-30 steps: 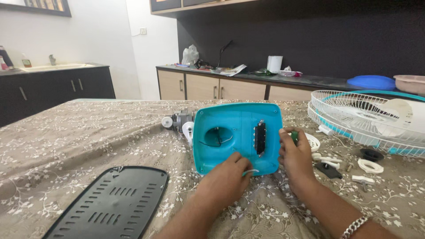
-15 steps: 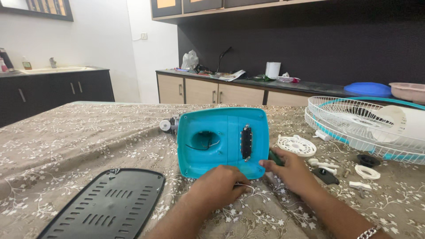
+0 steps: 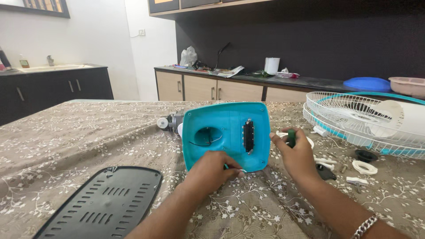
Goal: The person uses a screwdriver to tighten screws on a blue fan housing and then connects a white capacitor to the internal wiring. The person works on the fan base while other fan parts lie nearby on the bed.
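Left hand (image 3: 212, 170) pinched shut at the near lower edge of the teal fan base shell (image 3: 226, 135), fingertips closed on something thin there; cannot make out what. Right hand (image 3: 299, 152) curled tight around a dark green tool handle (image 3: 291, 137), held just off the shell's right edge.

Patterned brown tablecloth (image 3: 66, 141) covers the whole table, white floral print.

Fan guard (image 3: 354, 121), white wire with a teal rim, lies flat at the far right, well apart from my hands. A white fan blade (image 3: 405, 117) sits inside it.

Teal shell stands tilted up on its near edge, hollow side facing me. It has an oval opening on its left with thin wires showing inside, and a dark narrow switch block on its right half. Behind its left edge, touching it, a grey motor part with a white knob (image 3: 163, 122).

Black vented bottom plate (image 3: 104, 206) lies flat at near left, apart from the shell.

Small parts scattered right of my right hand: white ring (image 3: 364, 167), black round cap (image 3: 366, 155), white clip (image 3: 357, 180), black flat piece (image 3: 326, 172).

Silver bracelet (image 3: 365, 225) on my right wrist.
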